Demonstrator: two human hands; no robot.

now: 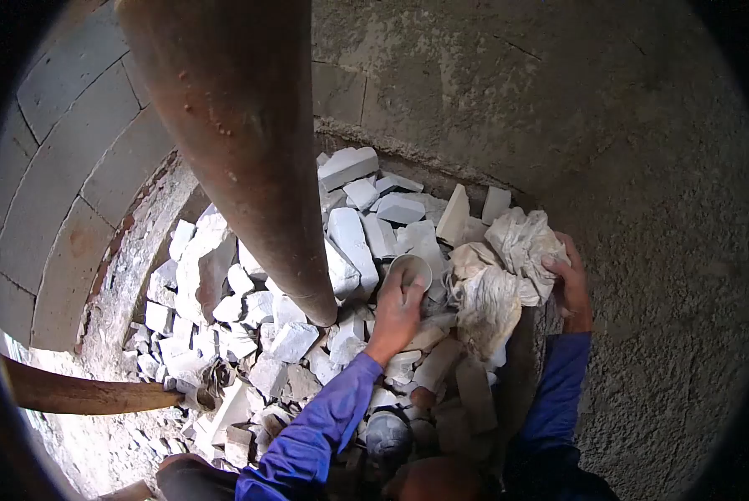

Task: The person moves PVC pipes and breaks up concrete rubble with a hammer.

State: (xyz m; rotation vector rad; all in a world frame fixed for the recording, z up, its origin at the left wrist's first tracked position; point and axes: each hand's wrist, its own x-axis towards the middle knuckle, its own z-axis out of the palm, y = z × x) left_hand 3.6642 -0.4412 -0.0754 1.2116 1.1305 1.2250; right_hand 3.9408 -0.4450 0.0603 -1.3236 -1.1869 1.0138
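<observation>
My left hand (397,313) is closed on a round, pale cup (425,269), with fingers reaching over its rim. What lies inside the cup cannot be made out. On the right, my right hand (570,282) grips the edge of a crumpled, dirty-white bag (487,305), which looks like thin plastic or sacking. Its folds hang down over the rubble and hide part of it. Below and around both hands spread broken white bricks (351,242) and smaller chunks.
A thick rusty pipe (241,150) slants down from above, ending left of my left hand. A wooden handle (99,391) comes in from the left edge. Curved block wall (65,192) stands at left, rough concrete wall (642,209) at right. A dark rounded object (388,436) lies near my body.
</observation>
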